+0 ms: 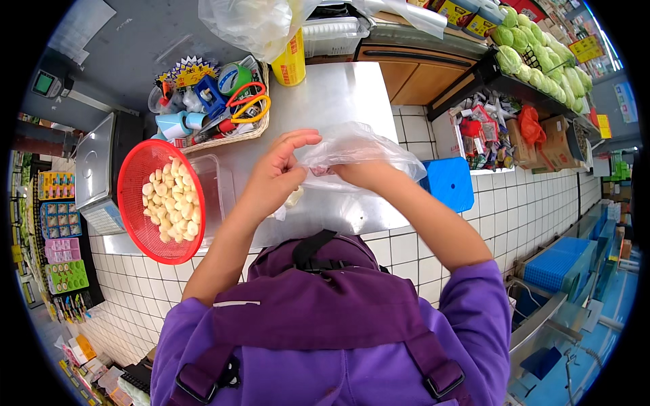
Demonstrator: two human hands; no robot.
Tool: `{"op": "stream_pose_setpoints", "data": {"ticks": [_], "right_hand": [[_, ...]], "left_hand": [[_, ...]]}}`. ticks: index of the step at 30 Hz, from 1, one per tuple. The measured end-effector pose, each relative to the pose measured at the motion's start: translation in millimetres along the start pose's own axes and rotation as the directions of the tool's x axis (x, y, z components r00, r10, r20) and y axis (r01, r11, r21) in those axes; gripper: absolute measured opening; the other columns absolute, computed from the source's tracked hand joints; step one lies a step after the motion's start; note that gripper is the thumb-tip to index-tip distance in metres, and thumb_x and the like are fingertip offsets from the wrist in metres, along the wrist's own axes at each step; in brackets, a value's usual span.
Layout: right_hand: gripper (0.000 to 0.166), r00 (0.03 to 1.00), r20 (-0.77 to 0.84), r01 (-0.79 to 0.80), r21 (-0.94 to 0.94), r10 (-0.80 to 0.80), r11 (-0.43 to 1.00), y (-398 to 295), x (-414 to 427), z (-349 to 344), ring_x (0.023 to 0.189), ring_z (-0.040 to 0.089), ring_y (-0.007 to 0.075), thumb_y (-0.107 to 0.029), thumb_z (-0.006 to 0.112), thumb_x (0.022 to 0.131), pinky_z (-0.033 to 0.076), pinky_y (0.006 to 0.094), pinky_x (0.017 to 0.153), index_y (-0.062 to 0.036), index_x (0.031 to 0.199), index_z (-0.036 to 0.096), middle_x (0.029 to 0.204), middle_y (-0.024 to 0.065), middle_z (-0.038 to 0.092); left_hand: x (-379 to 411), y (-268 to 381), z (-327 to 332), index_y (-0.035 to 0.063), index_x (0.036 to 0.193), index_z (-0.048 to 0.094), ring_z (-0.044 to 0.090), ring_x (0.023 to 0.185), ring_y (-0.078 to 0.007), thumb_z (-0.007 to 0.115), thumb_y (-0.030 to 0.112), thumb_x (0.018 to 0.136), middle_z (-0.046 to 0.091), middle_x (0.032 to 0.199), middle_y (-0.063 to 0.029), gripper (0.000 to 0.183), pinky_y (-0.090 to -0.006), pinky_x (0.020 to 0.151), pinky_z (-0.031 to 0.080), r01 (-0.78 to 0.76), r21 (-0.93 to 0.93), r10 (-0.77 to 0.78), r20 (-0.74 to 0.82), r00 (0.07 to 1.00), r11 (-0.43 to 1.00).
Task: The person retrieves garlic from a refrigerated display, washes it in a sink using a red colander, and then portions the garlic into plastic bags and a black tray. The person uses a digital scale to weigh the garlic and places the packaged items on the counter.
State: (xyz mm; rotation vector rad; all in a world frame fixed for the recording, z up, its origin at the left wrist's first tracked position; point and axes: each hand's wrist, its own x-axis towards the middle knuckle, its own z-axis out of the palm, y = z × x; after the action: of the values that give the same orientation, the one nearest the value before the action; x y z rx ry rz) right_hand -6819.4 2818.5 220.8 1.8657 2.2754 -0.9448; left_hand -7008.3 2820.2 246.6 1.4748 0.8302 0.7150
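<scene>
A clear plastic bag [355, 147] is spread above the steel table [330, 109] in front of me. My right hand [358, 172] reaches into it, and its fingertips are blurred by the film. Something small and reddish [321, 171] shows at those fingertips; I cannot tell if it is gripped. Beside the bag's left edge, my left hand [282, 170] has its thumb and fingers apart, with nothing visible between them. Below that hand lies a small pale piece [294, 197], partly hidden. To the left, a red plastic colander [127, 203] holds many peeled, pale, roundish vegetables [172, 200].
A wicker basket [266, 122] of scissors, tape and small tools stands at the back left. By the colander is a clear plastic tray [216, 177]. A yellow cling-film box [290, 58] stands behind. A blue stool [449, 182] is right of the table; cabbages [538, 56] fill a rack beyond.
</scene>
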Motion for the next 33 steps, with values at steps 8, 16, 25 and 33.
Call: {"op": "stream_pose_setpoints", "data": {"ticks": [8, 16, 25, 33], "right_hand": [[0.028, 0.946, -0.319, 0.008, 0.198, 0.057, 0.98, 5.7, 12.6, 37.7, 0.087, 0.061, 0.0235, -0.019, 0.058, 0.079, 0.041, 0.0321, 0.089, -0.0079, 0.105, 0.059, 0.09, 0.0062, 0.063], [0.03, 0.928, -0.306, 0.284, 0.95, 0.213, 0.129, 32.4, -56.6, 10.2, 0.098, 0.058, 0.0208, -0.01, 0.047, 0.089, 0.048, 0.0355, 0.085, -0.0014, 0.117, 0.049, 0.109, 0.0094, 0.058], [0.036, 0.898, -0.4, 0.429, 0.887, 0.18, -0.169, 32.7, -58.7, 16.1, 0.103, 0.055, 0.0203, -0.011, 0.044, 0.086, 0.045, 0.0367, 0.088, -0.0002, 0.12, 0.046, 0.114, 0.0108, 0.056], [0.037, 0.905, -0.398, 0.419, 0.893, 0.149, -0.163, 27.3, -48.6, 10.1, 0.106, 0.053, 0.0216, -0.01, 0.041, 0.086, 0.042, 0.0374, 0.091, 0.0019, 0.122, 0.044, 0.117, 0.0132, 0.054]], "left_hand": [[2.6, -0.9, 2.4, 0.007, 0.115, 0.053, 0.037, 0.058, -0.0029, 0.046, -0.007, 0.071, 0.046, 0.121, -0.0012, 0.047, -0.0166, 0.058, 0.037, -0.046, 0.043, 0.046, 0.004, 0.999, 0.998], [16.2, 3.5, 6.5, 0.0072, 0.117, 0.052, 0.039, 0.058, -0.0025, 0.049, -0.004, 0.073, 0.047, 0.116, -0.0006, 0.046, -0.0172, 0.056, 0.037, -0.015, -0.035, 0.017, 0.061, 0.998, 0.999], [24.8, 0.5, 14.6, 0.0103, 0.122, 0.048, 0.042, 0.053, -0.0031, 0.053, 0.002, 0.076, 0.044, 0.061, 0.0049, 0.047, -0.0191, 0.05, 0.035, 0.101, -0.135, -0.087, 0.099, 0.991, 0.986], [25.0, 7.1, 9.6, 0.0095, 0.124, 0.046, 0.047, 0.06, -0.0038, 0.059, 0.008, 0.078, 0.054, 0.069, 0.0015, 0.048, -0.0195, 0.053, 0.039, 0.151, -0.168, -0.138, 0.089, 0.986, 0.974]]}}
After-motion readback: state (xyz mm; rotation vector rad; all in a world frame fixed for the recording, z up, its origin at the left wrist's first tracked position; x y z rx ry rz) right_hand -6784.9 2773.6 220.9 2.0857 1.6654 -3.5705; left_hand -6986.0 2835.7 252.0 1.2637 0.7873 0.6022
